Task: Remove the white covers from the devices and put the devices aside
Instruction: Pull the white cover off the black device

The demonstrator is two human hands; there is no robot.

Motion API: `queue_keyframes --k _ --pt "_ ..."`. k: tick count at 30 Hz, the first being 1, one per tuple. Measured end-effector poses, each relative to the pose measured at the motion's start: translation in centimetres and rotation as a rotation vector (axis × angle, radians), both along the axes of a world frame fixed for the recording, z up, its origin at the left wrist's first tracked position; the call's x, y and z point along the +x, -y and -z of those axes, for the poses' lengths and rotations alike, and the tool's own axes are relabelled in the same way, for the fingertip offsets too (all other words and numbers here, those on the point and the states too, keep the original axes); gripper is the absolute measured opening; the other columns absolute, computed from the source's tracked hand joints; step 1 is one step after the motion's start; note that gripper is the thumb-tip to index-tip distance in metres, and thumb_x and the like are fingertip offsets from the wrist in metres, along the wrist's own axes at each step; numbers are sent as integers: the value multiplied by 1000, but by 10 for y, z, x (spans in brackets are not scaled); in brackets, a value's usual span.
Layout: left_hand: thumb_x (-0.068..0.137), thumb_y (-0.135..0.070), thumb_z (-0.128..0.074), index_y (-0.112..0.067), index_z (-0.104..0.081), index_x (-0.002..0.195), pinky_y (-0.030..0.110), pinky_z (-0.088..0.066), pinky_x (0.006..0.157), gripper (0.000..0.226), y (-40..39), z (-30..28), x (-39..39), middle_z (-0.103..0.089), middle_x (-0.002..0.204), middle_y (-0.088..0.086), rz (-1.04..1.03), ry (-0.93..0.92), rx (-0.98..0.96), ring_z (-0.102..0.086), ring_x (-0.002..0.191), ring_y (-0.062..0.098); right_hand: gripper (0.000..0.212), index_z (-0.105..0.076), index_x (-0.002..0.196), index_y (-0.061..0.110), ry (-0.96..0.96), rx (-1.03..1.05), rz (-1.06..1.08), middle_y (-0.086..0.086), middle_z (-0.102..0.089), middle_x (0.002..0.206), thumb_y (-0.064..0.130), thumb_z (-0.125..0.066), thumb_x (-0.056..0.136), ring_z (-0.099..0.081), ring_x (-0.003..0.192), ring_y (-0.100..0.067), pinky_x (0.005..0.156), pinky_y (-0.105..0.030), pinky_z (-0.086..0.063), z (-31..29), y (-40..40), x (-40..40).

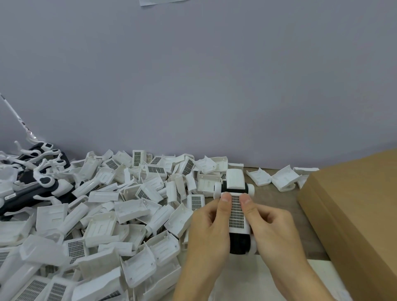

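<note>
Both hands (pixel 210 223) (pixel 272 227) around device (pixel 235 187), its lower sides hidden behind fingers.

A heap of covers (pixel 103 214) fills the table's (pixel 285 206) left side, a cardboard box (pixel 354 214) lies right — between them, both hands hold a device (pixel 235 206).

No text, brand, number or sign could be read anywhere in the frame. A dark device (pixel 15 196) at the left edge carried a small pale label, but its print was too blurred to make out. A strip of white paper (pixel 160 2) on the wall at the top edge showed no legible writing. The grids of small dark squares on the white covers (pixel 236 211) were a mesh pattern, not lettering. The brown cardboard box (pixel 352 206) at right bore no visible print.
</note>
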State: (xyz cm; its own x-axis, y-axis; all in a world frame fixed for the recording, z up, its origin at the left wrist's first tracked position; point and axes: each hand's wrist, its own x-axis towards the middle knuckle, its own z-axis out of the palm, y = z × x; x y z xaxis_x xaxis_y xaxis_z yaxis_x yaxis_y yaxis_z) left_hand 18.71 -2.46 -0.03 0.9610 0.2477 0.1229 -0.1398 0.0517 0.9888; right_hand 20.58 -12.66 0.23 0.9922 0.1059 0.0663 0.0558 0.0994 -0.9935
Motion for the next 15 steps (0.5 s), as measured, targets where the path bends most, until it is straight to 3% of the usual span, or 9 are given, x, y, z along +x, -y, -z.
queue_keyframes --k 3,5,6,7,10,15 --pt "81 -62 -52 -11 -76 79 43 -55 65 56 0 5 3 -72 80 21 9 -2 -50 -65 70 24 41 -82 77 19 -29 38 -11 -5 -77 75 52 -59 80 -74 67 -14 49 -18 -50 1 -2 0" --pt "84 -58 -55 -23 -79 73 23 -49 51 44 -1 7 4 -72 67 6 33 -27 -107 -66 61 11 43 -82 80 19 -58 44 -20 -4 -78 79 54 -58 80 -75 72 -14 51 -19 -52 3 -2 1" --pt "87 -53 -57 -27 -79 71 19 -49 49 38 -2 8 5 -73 66 0 48 -47 -136 -68 59 8 43 -82 82 20 -73 46 -29 -4 -78 81 55 -57 82 -76 74 -15 53 -21 -53 4 -2 2" --pt "90 -46 -59 -29 -80 73 22 -53 51 32 -2 10 6 -75 71 -1 65 -71 -154 -71 63 9 42 -82 85 21 -87 55 -45 -5 -78 83 54 -56 86 -76 77 -17 55 -24 -55 4 -1 2" --pt "98 -26 -61 -19 -81 92 46 -62 77 22 -5 11 8 -78 88 8 49 -116 -164 -76 86 25 29 -81 94 25 -112 85 -95 -9 -78 90 36 -55 97 -76 84 -24 61 -37 -60 4 2 3" --pt "101 -26 -56 -17 -75 109 52 -56 95 22 -3 12 5 -79 97 4 1 -106 -96 -75 97 22 28 -81 94 26 -9 -19 -18 0 -79 89 24 -54 101 -75 88 -14 82 -43 -60 8 2 4"
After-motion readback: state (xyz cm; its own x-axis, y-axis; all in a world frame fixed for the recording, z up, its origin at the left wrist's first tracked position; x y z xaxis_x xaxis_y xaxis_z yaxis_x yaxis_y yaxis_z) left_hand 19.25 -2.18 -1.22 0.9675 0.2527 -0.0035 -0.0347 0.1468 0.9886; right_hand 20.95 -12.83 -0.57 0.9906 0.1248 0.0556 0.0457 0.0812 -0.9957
